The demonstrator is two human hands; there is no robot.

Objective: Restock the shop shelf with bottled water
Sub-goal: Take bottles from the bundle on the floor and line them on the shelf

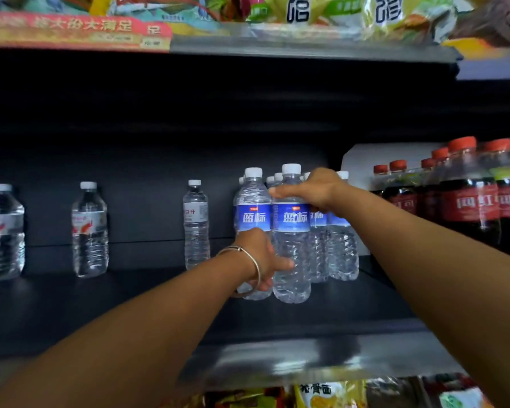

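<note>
On the dark shelf [147, 293], both hands [259, 257] grip upright blue-label bottles [290, 222].

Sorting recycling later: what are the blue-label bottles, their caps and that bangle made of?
Bottles: clear thin plastic, likely; ribbed walls, see-through. Caps: opaque white plastic, matte. Bangle on the left wrist: thin, shiny, silver-coloured, probably metal.

One view, mine: head camera, facing forward and slightly down into the dark shelf [306, 328], close, within arm's reach; no second view.
</note>
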